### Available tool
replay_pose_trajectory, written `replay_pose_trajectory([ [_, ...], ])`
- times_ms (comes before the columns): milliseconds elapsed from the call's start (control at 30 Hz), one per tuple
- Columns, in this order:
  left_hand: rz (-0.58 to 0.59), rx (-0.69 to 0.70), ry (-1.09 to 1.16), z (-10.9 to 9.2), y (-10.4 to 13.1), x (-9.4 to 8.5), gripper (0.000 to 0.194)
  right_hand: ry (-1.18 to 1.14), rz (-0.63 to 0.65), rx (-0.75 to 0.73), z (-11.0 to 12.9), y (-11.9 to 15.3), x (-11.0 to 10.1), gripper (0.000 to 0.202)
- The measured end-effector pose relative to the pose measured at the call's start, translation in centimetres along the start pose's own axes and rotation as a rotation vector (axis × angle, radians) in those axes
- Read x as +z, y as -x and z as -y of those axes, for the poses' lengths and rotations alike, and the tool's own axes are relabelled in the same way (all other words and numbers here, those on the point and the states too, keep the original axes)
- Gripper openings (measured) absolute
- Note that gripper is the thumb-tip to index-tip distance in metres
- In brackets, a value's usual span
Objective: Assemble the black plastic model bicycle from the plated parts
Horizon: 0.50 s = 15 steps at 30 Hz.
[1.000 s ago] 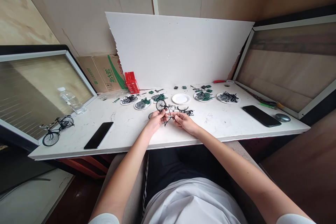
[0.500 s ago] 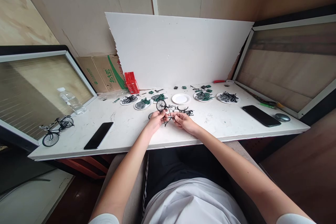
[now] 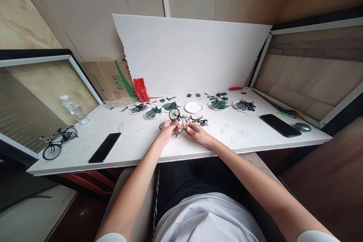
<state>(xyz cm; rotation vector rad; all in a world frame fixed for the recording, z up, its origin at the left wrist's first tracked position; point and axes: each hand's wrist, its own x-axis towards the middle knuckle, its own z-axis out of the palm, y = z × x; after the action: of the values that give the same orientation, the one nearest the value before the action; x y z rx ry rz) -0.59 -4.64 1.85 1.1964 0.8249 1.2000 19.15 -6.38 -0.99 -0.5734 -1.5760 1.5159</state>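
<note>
Near the table's front middle, my left hand (image 3: pixel 168 128) is closed on a black miniature bicycle frame (image 3: pixel 182 125) with one spoked wheel (image 3: pixel 174 114) at its upper left. My right hand (image 3: pixel 196 132) pinches at the frame's lower right side; whether a small part sits between its fingertips is too small to tell. Just behind my right hand, more black bicycle parts (image 3: pixel 200 121) lie on the table. Another wheel (image 3: pixel 161 125) shows partly beside my left hand. A whole black miniature bicycle (image 3: pixel 58 141) stands at the far left.
Paper plates with black and green parts (image 3: pixel 153 112) (image 3: pixel 245 106) flank a bare white plate (image 3: pixel 194 107). Phones (image 3: pixel 104 147) (image 3: pixel 280 125) lie left and right. A mouse (image 3: pixel 303 127), bottle (image 3: pixel 75 109), red box (image 3: pixel 141 90) and carton (image 3: pixel 113 80) are also there.
The bicycle frame has tilted slightly, and my right hand has shifted a little to the left against it. The whole view has moved slightly.
</note>
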Motion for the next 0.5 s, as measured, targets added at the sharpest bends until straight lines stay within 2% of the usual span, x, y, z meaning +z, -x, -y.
replay_pose_trajectory([
  [500, 0.006, -0.006, 0.035, -0.07, -0.03, 0.05, 0.047, 0.026, -0.035, -0.005, 0.23, 0.10, 0.03, 0.052],
])
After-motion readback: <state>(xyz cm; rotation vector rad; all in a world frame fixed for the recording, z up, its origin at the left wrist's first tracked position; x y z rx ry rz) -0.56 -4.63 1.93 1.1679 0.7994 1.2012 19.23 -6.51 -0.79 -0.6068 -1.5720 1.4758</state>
